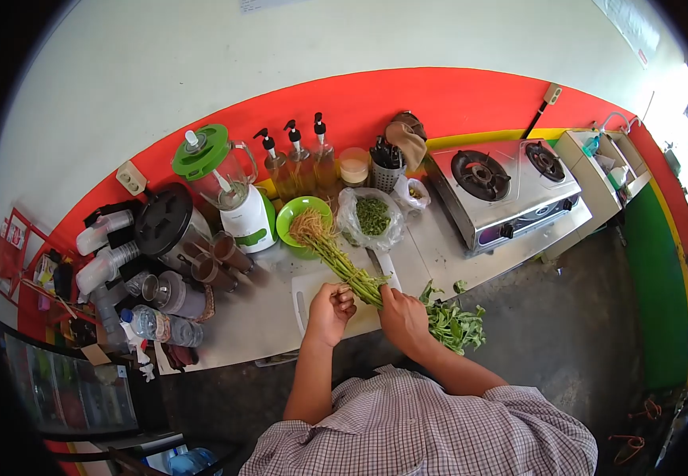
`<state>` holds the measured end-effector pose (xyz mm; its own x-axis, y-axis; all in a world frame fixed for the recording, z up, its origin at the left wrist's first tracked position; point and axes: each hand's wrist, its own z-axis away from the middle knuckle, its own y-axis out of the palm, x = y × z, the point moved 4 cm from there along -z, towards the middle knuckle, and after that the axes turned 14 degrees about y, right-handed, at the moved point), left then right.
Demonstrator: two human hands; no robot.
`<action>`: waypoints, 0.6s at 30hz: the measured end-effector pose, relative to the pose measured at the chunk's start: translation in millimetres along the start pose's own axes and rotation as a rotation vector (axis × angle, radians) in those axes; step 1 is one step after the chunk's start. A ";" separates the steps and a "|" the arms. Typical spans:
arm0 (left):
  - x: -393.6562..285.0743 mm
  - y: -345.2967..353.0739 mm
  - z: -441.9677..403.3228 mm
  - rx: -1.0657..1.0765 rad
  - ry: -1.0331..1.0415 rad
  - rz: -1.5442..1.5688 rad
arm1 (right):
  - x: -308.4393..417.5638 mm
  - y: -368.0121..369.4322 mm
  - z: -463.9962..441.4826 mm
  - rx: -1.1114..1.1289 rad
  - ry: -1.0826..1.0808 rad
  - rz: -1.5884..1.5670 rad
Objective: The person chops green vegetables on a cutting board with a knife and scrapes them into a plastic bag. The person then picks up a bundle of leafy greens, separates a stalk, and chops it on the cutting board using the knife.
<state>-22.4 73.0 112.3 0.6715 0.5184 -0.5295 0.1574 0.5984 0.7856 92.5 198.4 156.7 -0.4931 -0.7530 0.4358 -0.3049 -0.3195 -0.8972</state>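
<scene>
Pale table (241, 325): right hand (405, 317) is gripping a green-stemmed, leafy bundle (349, 274), brown roots (308, 228) over a round green bowl (284, 220), firmness likely preventing slipping; curled left hand (332, 313) is resting alongside, contents unclear.

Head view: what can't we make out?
All head view:
Left hand: anything gripped, hidden by its curled fingers.
Right hand: palm side, hidden by the back of the hand.
Green bowl: most of its inside, covered by roots.
Wall paper: cut off by top edge.
</scene>
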 end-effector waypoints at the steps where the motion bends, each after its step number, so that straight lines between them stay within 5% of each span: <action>1: 0.7 -5.8 -1.4 0.035 0.000 0.061 | -0.1 1.1 0.7 0.001 -0.020 -0.006; 5: -10.6 -4.3 4.3 -0.021 0.323 -0.321 | -1.1 3.2 0.4 -0.002 -0.029 -0.009; 7: -29.5 19.9 18.2 0.003 0.759 -0.974 | -0.9 0.5 -0.9 0.009 -0.028 -0.009; 8: -32.6 28.3 22.6 0.000 0.759 -0.976 | -1.4 0.9 -1.4 0.011 -0.029 -0.011; 10: -41.9 54.9 35.2 0.150 1.119 -1.324 | -2.6 1.3 -3.8 0.005 -0.031 -0.023; 14: -38.2 47.3 33.2 0.141 1.288 -1.585 | -4.1 0.3 -3.7 0.003 -0.026 -0.019; 17: -39.0 40.3 29.4 0.058 1.235 -1.445 | -5.2 -1.7 -0.7 0.006 -0.014 -0.032; 18: -37.4 29.0 21.5 -0.043 1.011 -1.207 | -4.7 -2.6 0.6 -0.005 -0.035 -0.039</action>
<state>-27.4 57.8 161.8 -0.5753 -0.0917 -0.8128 0.1897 0.9517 -0.2416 96.1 202.4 156.9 -0.4516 -0.7599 0.4675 -0.3278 -0.3461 -0.8791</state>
